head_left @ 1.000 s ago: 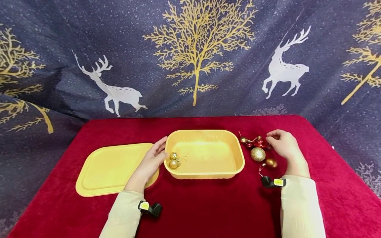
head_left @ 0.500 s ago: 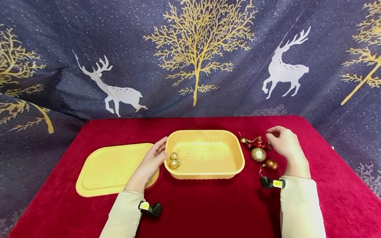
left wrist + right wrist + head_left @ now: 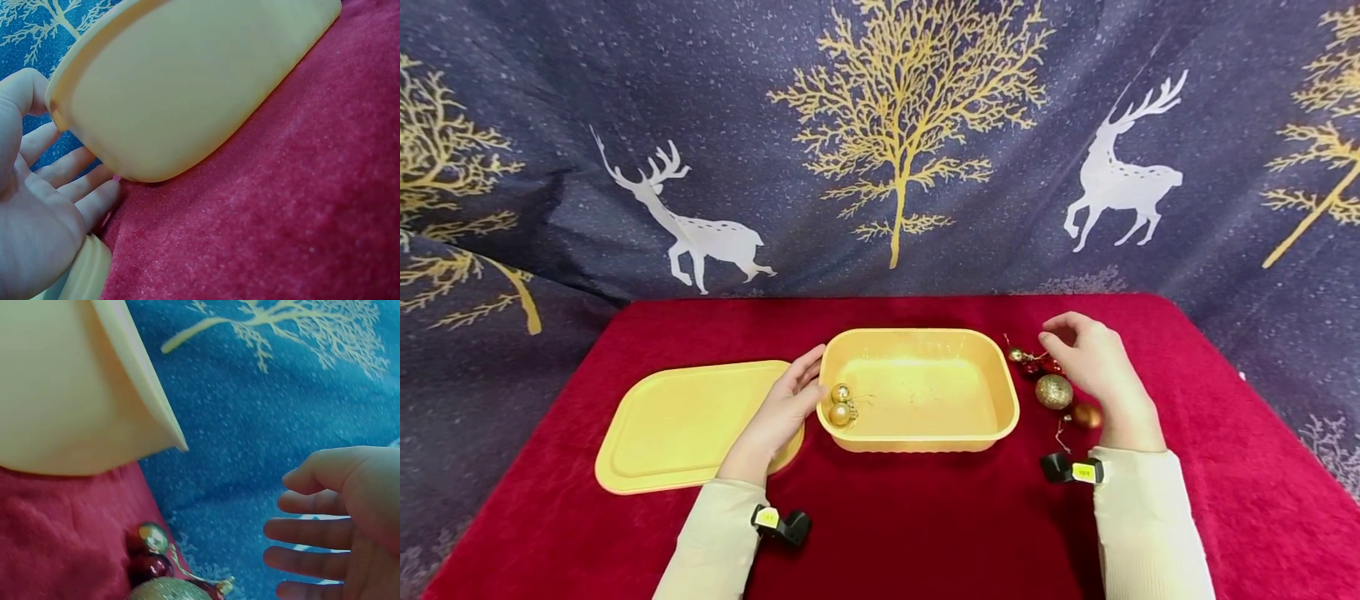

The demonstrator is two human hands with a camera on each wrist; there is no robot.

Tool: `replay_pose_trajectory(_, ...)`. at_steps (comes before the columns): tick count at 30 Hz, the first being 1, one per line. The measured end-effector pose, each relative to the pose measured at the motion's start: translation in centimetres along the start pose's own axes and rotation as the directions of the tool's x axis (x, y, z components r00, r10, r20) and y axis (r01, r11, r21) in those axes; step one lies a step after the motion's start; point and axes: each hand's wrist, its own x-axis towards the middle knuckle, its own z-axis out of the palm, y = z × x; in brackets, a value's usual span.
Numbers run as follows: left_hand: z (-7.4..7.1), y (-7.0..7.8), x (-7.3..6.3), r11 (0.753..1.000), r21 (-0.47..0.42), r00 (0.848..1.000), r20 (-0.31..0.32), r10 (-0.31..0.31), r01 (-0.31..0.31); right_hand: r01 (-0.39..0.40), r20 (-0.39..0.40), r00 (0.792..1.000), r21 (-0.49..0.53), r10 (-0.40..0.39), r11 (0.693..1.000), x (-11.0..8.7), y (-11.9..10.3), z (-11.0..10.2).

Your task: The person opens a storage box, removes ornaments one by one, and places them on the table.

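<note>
On the table, a yellow plastic box (image 3: 917, 444) has two small gold baubles (image 3: 840, 414) lying at its left end. My left hand (image 3: 786, 408) is at that end, with the thumb hooked over the rim and the fingers along the outer wall. To the right of the box lies a group of baubles: a glittery gold bauble (image 3: 1054, 392), a bronze one (image 3: 1086, 415), a small shiny gold one (image 3: 1015, 355) and dark red ones (image 3: 150, 565). My right hand (image 3: 1090, 354) hovers over the group, holding nothing, and hides part of the red ones.
A flat yellow lid (image 3: 677, 425) lies left of the box, partly under my left forearm. Red velvety cloth (image 3: 925, 525) covers the table. Behind it hangs a dark blue backdrop (image 3: 820, 250) with gold trees and white deer.
My right hand has moved left over the baubles, covering more of the red ones. The left hand stays at the box, and the view has shifted slightly.
</note>
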Motion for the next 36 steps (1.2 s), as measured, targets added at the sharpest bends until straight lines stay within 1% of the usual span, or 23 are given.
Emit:
replay_pose_trajectory(7, -0.1, -0.1, 0.0, 1.0, -0.009, 1.0, 0.002, -0.001, 0.001, 0.027, 0.03, 0.999, 0.034, -0.028, 0.999, 0.1, -1.3, 1.0)
replay_pose_trajectory(13, -0.2, -0.1, 0.1, 1.0, -0.014, 1.0, 0.003, 0.005, -0.005, 0.08, 0.053, 0.995, 0.084, -0.084, 0.993, 0.1, -2.7, 1.9)
replay_pose_trajectory(19, -0.3, -0.2, 0.1, 1.0, 0.006, 1.0, 0.003, -0.005, 0.005, 0.127, 0.056, 0.989, 0.107, -0.134, 0.986, 0.1, -3.7, 3.1)
replay_pose_trajectory(25, -0.2, -0.4, 0.0, 1.0, -0.006, 1.0, 0.001, -0.025, 0.025, 0.197, 0.061, 0.976, 0.159, -0.209, 0.968, -0.4, -4.4, 4.6)
replay_pose_trajectory(28, -0.2, -0.5, 0.0, 1.0, -0.004, 1.0, 0.007, -0.021, 0.021, 0.221, 0.072, 0.969, 0.184, -0.238, 0.958, -0.8, -5.0, 5.2)
replay_pose_trajectory(32, -0.3, -0.4, 0.0, 1.0, -0.013, 1.0, 0.007, -0.013, 0.013, 0.258, 0.103, 0.954, 0.201, -0.282, 0.945, -1.0, -6.3, 6.0)
replay_pose_trajectory(36, -0.5, -0.2, 0.0, 0.999, -0.038, 1.0, 0.011, -0.017, 0.018, 0.272, 0.148, 0.941, 0.21, -0.305, 0.939, -1.1, -7.5, 6.8)
